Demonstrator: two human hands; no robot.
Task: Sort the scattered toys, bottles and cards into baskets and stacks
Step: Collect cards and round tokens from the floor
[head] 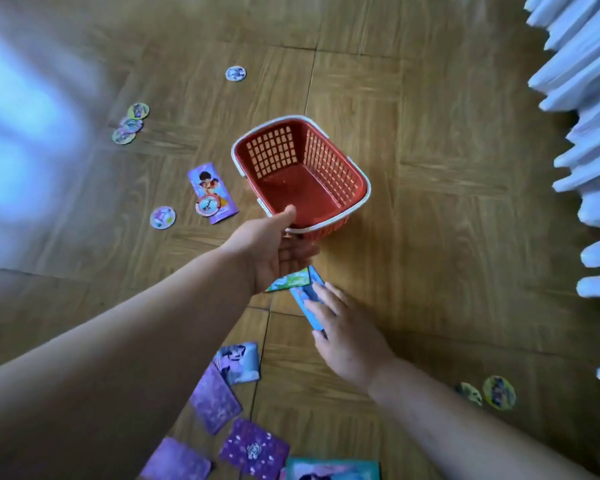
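Observation:
A red plastic basket [329,174] with a white rim stands empty on the wooden floor. My left hand [274,251] grips its near rim, thumb inside the basket. Just below, my right hand [343,334] rests with straight fingers on a blue card [303,296], which lies beside a green card [288,281]. Several purple and blue cards [215,398] lie scattered on the floor near my left forearm. Round picture discs [163,217] are spread over the floor to the left, and a long purple card [210,188] lies left of the basket with a round disc on it.
A pale blue pleated curtain [586,133] hangs along the right edge. Two round discs [498,392] lie near it at lower right. One disc [235,73] lies far back, and three more [130,124] cluster at the left. A bright patch of light covers the far left floor.

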